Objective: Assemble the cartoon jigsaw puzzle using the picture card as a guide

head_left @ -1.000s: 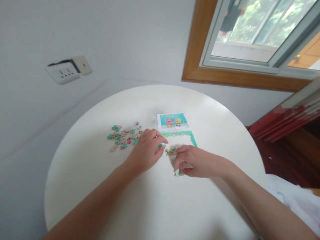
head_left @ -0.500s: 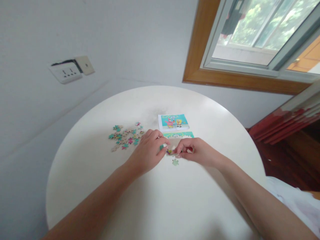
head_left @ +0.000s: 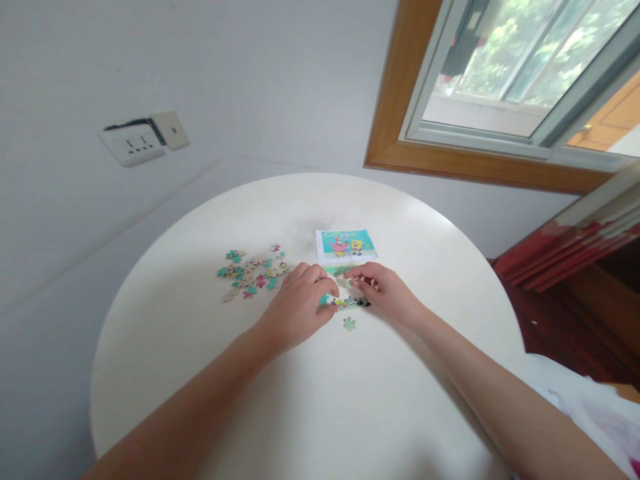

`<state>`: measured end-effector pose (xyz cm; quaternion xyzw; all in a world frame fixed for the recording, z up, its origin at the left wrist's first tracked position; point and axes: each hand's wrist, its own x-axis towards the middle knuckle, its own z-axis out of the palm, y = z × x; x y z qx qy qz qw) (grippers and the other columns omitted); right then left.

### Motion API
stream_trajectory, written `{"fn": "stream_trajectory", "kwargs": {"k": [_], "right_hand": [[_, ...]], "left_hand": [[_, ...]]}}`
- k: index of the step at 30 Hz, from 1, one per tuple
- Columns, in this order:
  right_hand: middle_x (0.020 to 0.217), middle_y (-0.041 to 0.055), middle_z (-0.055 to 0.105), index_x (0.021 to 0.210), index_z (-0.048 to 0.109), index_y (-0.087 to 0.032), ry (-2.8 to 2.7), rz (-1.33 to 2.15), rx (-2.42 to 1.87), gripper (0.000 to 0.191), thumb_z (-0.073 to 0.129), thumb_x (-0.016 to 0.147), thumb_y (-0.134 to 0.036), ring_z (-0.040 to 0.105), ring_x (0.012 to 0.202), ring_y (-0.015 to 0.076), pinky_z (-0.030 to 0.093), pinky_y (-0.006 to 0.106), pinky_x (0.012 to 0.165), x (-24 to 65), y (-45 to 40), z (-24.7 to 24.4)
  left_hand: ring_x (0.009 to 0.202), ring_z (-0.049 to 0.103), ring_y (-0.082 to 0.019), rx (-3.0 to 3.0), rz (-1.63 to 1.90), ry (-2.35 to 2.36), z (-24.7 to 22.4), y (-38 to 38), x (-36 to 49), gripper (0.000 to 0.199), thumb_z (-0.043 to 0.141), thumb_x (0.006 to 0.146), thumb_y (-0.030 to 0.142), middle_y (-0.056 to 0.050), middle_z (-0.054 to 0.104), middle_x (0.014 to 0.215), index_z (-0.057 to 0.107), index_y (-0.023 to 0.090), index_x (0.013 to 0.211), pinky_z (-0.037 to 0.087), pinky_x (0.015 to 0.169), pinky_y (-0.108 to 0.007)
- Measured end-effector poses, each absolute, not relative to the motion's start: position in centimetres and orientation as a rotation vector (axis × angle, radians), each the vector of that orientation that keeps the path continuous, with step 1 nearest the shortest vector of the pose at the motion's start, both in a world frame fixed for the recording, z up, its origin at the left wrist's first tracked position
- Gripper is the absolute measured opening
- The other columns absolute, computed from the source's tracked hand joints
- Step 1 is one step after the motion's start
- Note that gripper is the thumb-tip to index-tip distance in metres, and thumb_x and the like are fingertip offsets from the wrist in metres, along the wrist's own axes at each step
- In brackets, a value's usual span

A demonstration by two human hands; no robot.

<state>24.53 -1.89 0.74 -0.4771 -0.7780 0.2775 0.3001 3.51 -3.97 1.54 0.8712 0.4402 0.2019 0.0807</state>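
A partly joined jigsaw puzzle [head_left: 353, 303] lies between my hands, with coloured figures along its lower strip and a green strip at its top. My left hand [head_left: 303, 297] rests at its left edge, thumb and index finger apart and touching the teal pieces there. Over the middle of the puzzle, my right hand [head_left: 385, 290] pinches a small pale puzzle piece [head_left: 346, 282] between thumb and fingertips. A loose pale green puzzle piece [head_left: 349, 324] sits just below the puzzle. Part of the upper strip is hidden by my fingers.
Left of my left hand is a spread of loose puzzle pieces [head_left: 250, 275], some face down. Behind the puzzle lies a printed cartoon picture card [head_left: 349, 246]. Everything stands on a round white table [head_left: 320, 400] against a wall with a socket [head_left: 135, 143] and a window.
My right hand has moved up and slightly left, from the lower strip to the puzzle's middle, uncovering the figures below. My left hand has stayed nearly in place.
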Motion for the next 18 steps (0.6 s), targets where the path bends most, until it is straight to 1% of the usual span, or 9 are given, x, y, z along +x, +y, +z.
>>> {"fn": "stream_trajectory", "kwargs": {"k": [3,9,12,14,18], "right_hand": [[0.092,0.0055,0.066,0.105,0.071,-0.019,-2.178,0.715,-1.163,0.030,0.048,0.088,-0.012,0.057,0.077,0.0138,0.044,0.026,0.070,24.28,-1.78,0.86],[0.087,0.0057,0.070,0.097,0.074,-0.018,-2.307,0.654,-0.981,0.030,0.050,0.084,-0.005,0.059,0.084,0.0162,0.045,0.030,0.080,23.97,-1.55,0.93],[0.087,0.0052,0.072,0.098,0.073,-0.017,-2.335,0.620,-0.991,0.029,0.054,0.082,-0.003,0.059,0.083,0.0167,0.045,0.030,0.080,23.84,-1.42,0.90],[0.084,0.0045,0.072,0.095,0.073,-0.017,-2.352,0.596,-1.000,0.027,0.056,0.080,-0.002,0.059,0.083,0.0169,0.045,0.030,0.079,23.81,-1.34,0.94],[0.085,0.0029,0.072,0.091,0.073,-0.020,-2.390,0.563,-0.958,0.027,0.057,0.080,-0.001,0.059,0.086,0.0165,0.045,0.029,0.082,23.89,-1.14,0.96]], "left_hand": [[0.100,0.047,-0.025,2.604,0.607,1.310,1.34,-4.00,3.62,0.013,0.069,0.079,0.025,-0.004,0.057,0.097,0.067,0.023,0.092,0.040,0.089,-0.040],[0.101,0.047,-0.025,2.583,0.605,1.292,0.94,-3.94,3.70,0.013,0.070,0.078,0.025,-0.004,0.057,0.097,0.068,0.024,0.091,0.039,0.089,-0.040],[0.102,0.046,-0.025,2.578,0.606,1.299,0.89,-3.94,3.67,0.013,0.071,0.078,0.026,-0.004,0.057,0.098,0.068,0.024,0.090,0.039,0.090,-0.040],[0.102,0.046,-0.025,2.575,0.603,1.318,0.88,-3.97,3.66,0.014,0.072,0.078,0.027,-0.004,0.057,0.098,0.068,0.023,0.091,0.039,0.090,-0.040],[0.102,0.047,-0.025,2.568,0.603,1.340,0.85,-3.99,3.68,0.015,0.072,0.077,0.027,-0.004,0.057,0.099,0.069,0.023,0.092,0.039,0.090,-0.040]]}}
